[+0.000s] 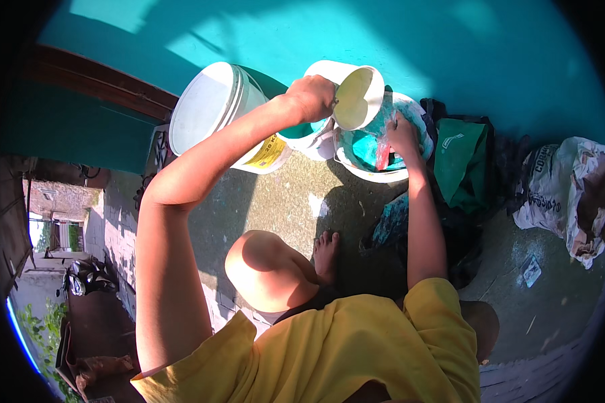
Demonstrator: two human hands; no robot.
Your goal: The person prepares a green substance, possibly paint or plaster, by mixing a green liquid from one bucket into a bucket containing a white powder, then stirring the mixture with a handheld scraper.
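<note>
Yellow shirt (356, 336) of the person lies nearest to the camera; beyond it, both arms reach toward the teal wall (450, 47). If the left hand (311, 99) would lose its hold, perhaps because of a slippery rim, the tilted white container (356, 104) could drop against the round tub (382, 176) beside it and splash the teal paint (364, 149) inside. Fingers of this left hand are curled firmly at the container's edge. The right hand (403, 140) is over the tub, its bent fingers near a red strip (383, 156); whether they grasp it, one cannot tell.
</note>
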